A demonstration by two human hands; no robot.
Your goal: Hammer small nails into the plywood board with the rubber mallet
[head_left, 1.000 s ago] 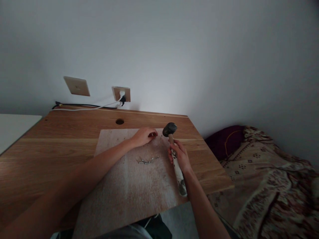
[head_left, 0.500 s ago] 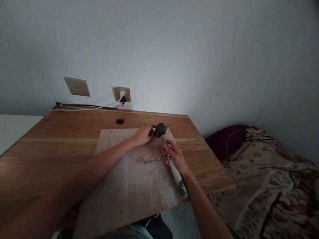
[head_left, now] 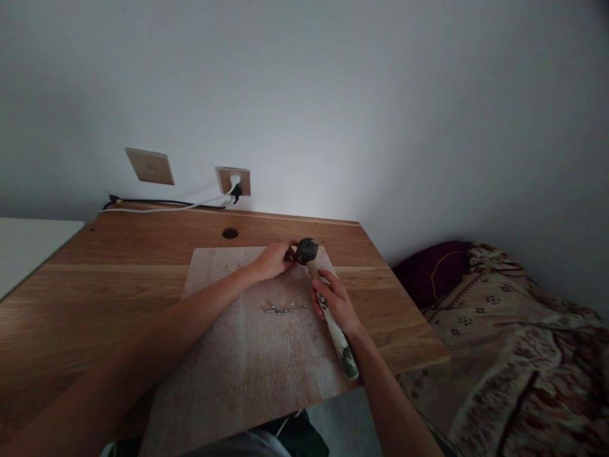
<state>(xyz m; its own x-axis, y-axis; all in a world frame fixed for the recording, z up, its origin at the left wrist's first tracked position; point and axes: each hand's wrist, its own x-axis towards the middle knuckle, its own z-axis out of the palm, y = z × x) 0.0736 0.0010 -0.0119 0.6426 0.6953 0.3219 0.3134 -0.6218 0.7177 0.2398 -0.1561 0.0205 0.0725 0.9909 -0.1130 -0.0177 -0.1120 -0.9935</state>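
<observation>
My right hand [head_left: 335, 301] is wrapped round the handle of a hammer [head_left: 339, 339], which has a dark rounded head and a worn whitish grip. The hammer's head is over the far right part of a pale wooden board [head_left: 238, 362]. Just left of the head, my left hand [head_left: 273, 259] has its fingers curled together in a pinch at the board's far side. What lies between those fingertips is hidden by the fingers and the hammer head. Several small shiny nails [head_left: 283, 310] lie in a loose row on the board, nearer to me than both hands.
Under the board is a wooden desk [head_left: 118, 279] with a round cable hole [head_left: 230, 233]. Behind it, a wall socket [head_left: 233, 181] holds plugs, and cables [head_left: 166, 206] run along the desk's back edge. A bed with patterned bedding [head_left: 495, 330] stands at the right.
The view has shifted very slightly. Both hands and the hammer keep nearly the same place over the board, and the nails lie as before.
</observation>
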